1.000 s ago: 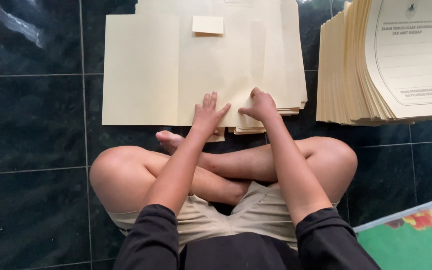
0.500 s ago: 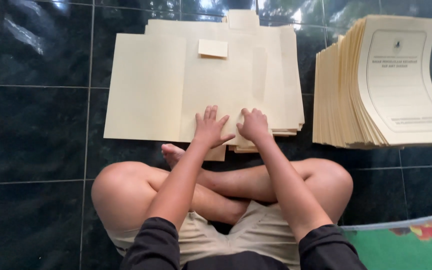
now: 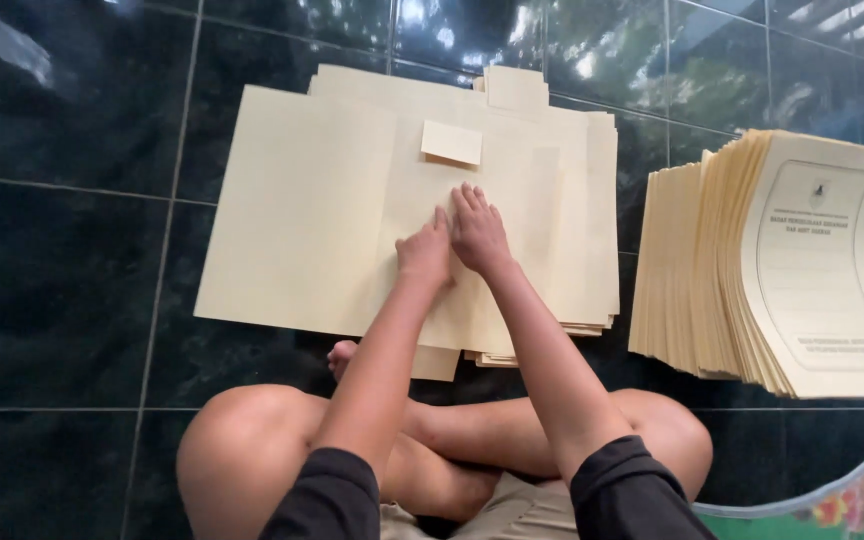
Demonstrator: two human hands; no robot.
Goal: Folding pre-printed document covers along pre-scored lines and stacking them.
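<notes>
Both hands have moved forward since the earlier frames: they were pressing near the edge of the sheet closest to the body, and now they lie further up, near its middle. The left hand [image 3: 424,252] and the right hand [image 3: 478,232] are side by side and touching each other, palms down, fingers stretched and flat. Neither hand closes around anything; they only press on the cream cardboard sheet [image 3: 352,220], which is the top one of a low stack on the dark tiled floor [image 3: 62,280].

This sheet lies directly under both palms and spreads out to the left and right of them. Its long axis runs from left to right, across the direction of the forearms. More of it shows on the left side of the hands than on the right, so the left hand is nearer to the big free panel. Just beyond the fingertips, a little to the left, a small folded tab [image 3: 452,143] stands on the sheet, near to the hands but apart from them. A vertical crease seems to pass close to the hands, but I cannot tell this exactly.

Well apart on the right side of the right hand stands a thick pile of printed folders [image 3: 752,270], with curved covers.
</notes>
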